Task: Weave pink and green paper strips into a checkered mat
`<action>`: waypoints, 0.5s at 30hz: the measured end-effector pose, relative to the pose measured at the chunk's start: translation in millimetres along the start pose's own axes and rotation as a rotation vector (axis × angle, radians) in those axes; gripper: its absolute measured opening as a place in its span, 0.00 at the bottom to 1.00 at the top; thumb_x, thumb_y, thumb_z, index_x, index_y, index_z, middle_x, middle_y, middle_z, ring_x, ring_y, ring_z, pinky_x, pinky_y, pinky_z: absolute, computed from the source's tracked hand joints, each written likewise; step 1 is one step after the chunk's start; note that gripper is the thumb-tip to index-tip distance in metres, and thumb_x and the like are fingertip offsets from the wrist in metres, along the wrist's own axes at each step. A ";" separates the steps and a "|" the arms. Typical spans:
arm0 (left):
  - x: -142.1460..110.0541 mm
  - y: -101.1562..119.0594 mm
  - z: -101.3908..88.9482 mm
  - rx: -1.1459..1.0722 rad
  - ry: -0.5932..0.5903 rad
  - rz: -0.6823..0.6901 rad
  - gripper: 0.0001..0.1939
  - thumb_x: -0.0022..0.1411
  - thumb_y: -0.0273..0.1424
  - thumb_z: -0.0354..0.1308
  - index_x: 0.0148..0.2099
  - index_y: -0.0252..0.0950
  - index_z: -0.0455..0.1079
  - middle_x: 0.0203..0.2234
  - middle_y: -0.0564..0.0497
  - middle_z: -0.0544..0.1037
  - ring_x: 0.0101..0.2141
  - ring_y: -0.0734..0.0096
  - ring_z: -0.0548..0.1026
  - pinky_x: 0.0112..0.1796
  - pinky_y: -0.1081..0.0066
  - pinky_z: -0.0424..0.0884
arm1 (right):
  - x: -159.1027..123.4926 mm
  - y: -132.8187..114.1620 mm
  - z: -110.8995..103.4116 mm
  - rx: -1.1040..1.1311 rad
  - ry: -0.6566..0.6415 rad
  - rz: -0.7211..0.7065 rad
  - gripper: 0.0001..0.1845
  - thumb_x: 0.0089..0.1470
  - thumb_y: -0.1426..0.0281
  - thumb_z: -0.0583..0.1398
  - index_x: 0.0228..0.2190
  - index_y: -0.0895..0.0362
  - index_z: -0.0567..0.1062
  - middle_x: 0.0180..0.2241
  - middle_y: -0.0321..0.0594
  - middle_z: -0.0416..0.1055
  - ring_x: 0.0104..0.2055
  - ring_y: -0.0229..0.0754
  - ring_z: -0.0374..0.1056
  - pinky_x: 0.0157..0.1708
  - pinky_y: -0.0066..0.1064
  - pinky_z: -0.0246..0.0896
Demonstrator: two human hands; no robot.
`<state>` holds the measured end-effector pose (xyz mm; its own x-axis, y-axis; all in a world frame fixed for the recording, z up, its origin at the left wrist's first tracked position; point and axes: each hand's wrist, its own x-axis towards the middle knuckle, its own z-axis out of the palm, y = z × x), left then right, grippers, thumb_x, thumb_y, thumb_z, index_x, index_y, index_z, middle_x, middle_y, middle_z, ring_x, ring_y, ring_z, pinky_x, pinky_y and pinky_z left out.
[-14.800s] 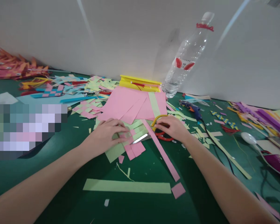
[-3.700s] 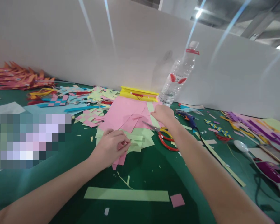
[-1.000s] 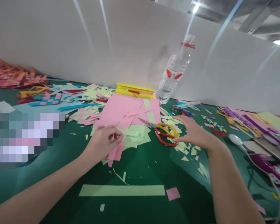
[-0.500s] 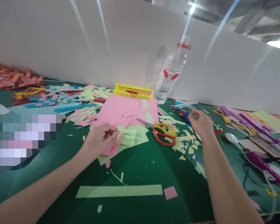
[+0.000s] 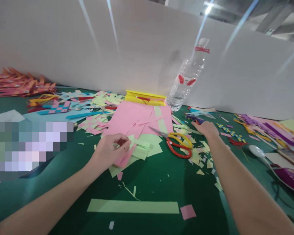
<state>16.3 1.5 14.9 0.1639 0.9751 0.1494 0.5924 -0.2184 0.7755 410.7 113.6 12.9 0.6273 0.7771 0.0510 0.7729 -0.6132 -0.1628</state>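
My left hand is curled, with thumb and fingertips drawn together over the left side of a pile of pink and pale green paper strips. Whatever it may pinch is hidden. My right hand is wrapped over the handle of a dark blue glue gun, whose nozzle points left. Between the hands lie scissors with a yellow and a red handle, blades toward the pink paper sheets. In front, a long pale green strip lies beside a small pink square.
A plastic bottle leans against the white partition. Paper scraps litter the green table. A yellow folded piece sits behind the pink sheets. At right are a white spoon-shaped piece and a purple device.
My right hand has closed down over the glue gun's handle, its fingers now less visible. My left hand keeps its curled pose at the paper strips. The whole view has shifted slightly.
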 end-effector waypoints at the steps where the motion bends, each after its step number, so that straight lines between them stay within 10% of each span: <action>1: -0.1 0.1 -0.4 -0.020 -0.009 -0.012 0.14 0.55 0.43 0.54 0.30 0.38 0.72 0.26 0.50 0.80 0.27 0.65 0.76 0.27 0.72 0.69 | 1.5 -0.4 0.6 -0.004 -0.005 -0.001 0.40 0.49 0.49 0.56 0.50 0.70 0.69 0.50 0.68 0.66 0.52 0.65 0.66 0.47 0.50 0.62; 15: -2.0 -1.2 0.2 -0.089 -0.037 -0.046 0.15 0.57 0.44 0.54 0.30 0.38 0.71 0.26 0.50 0.82 0.29 0.63 0.79 0.33 0.69 0.72 | -25.8 -12.0 -22.2 0.021 0.151 -0.044 0.34 0.51 0.58 0.58 0.51 0.72 0.64 0.45 0.66 0.70 0.49 0.62 0.69 0.44 0.46 0.64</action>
<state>15.4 -0.2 13.5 0.1682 0.9816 0.0907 0.5275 -0.1674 0.8329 387.3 97.8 35.5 0.6017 0.7718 0.2058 0.7985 -0.5750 -0.1781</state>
